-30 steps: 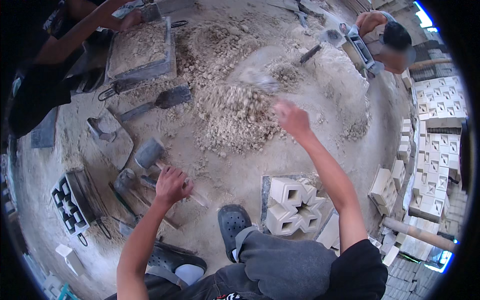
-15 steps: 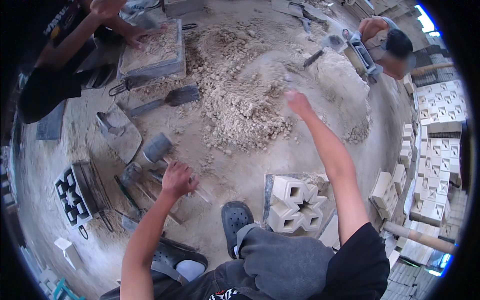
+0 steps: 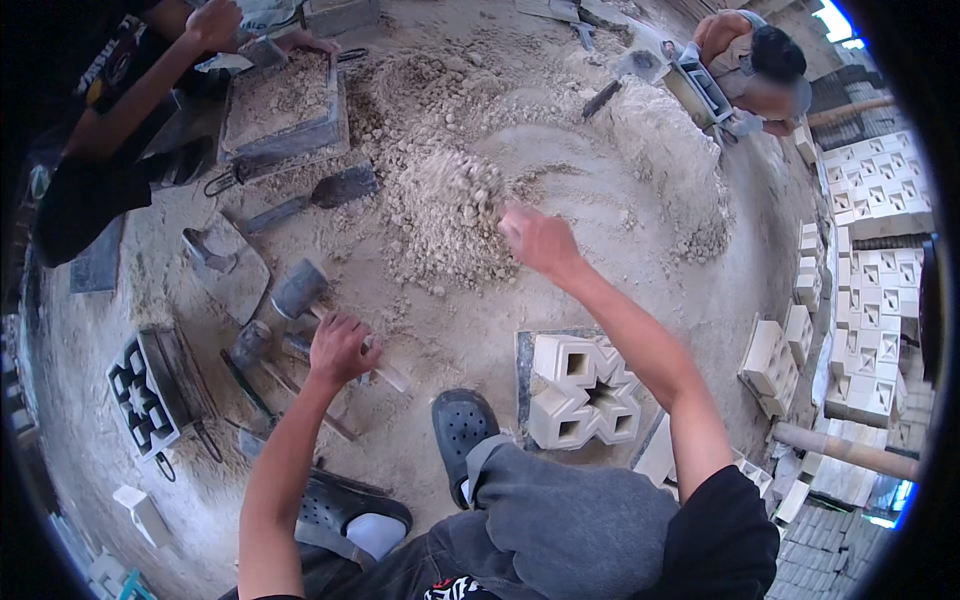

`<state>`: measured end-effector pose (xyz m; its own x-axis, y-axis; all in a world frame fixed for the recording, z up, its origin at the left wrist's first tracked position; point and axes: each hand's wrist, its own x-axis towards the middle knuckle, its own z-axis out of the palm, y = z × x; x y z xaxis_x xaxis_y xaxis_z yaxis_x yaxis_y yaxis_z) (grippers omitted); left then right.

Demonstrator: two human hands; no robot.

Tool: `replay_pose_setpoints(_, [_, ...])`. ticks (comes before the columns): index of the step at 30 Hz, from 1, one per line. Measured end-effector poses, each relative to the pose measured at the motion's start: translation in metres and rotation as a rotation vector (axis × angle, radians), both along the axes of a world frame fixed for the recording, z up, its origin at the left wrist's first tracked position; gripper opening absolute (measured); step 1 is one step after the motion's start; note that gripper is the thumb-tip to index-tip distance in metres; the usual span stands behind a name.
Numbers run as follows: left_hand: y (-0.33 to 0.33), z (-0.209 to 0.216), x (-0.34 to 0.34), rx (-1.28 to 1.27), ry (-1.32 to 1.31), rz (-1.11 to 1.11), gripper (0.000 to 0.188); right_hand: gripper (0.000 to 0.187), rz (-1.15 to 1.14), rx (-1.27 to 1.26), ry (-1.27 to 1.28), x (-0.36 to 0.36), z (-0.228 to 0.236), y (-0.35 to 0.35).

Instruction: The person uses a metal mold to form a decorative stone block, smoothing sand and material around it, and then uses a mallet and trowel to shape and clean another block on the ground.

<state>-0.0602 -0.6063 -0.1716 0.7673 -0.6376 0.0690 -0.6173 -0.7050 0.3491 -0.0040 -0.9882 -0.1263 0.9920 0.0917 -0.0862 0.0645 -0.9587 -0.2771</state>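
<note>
My left hand [image 3: 345, 348] is closed round the wooden handle of a mallet [image 3: 302, 288] with a grey cylindrical head. The mallet lies low over the floor, head pointing away to the left. Farther out, my right hand [image 3: 541, 240] is closed at the right edge of a heap of crumbly, pale sandy mix [image 3: 440, 215]. Whatever it may grip is hidden and blurred. Curved streaks mark the floor just beyond that hand. By my right forearm, a pale star-pattern block [image 3: 548, 412] rests on a dark plate.
At left lie a flat shovel blade [image 3: 240, 270], a small spade [image 3: 345, 187], a second mallet [image 3: 252, 345] and a black block mould [image 3: 145, 395]. A co-worker's hand [image 3: 215, 22] is above a filled box [image 3: 285, 130]. Another person [image 3: 765, 70] crouches far right, near stacked blocks [image 3: 880, 285].
My right hand has swept left and nearer me along the heap, and loose mix has shifted left. My left hand stays on the mallet. The co-worker's hand has left the box's mix.
</note>
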Motion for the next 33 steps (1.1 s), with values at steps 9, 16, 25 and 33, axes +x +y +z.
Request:
replay_pose_setpoints(9, [-0.005, 0.000, 0.001, 0.003, 0.024, 0.010, 0.021, 0.031, 0.007, -0.012, -0.044, -0.026, -0.006, 0.032])
replay_pose_setpoints(16, [-0.007, 0.000, 0.003, -0.024, 0.004, -0.004, 0.018, 0.033, -0.026, -0.029, -0.003, -0.047, -0.016, 0.029])
replay_pose_setpoints(25, [-0.015, 0.006, 0.004, -0.058, -0.018, -0.017, 0.013, 0.026, -0.242, 0.032, -0.086, -0.084, 0.039, -0.076])
replay_pose_setpoints(33, [-0.017, 0.010, 0.006, -0.014, 0.001, -0.013, 0.015, 0.043, -1.138, -0.336, 0.096, -0.223, -0.016, -0.343])
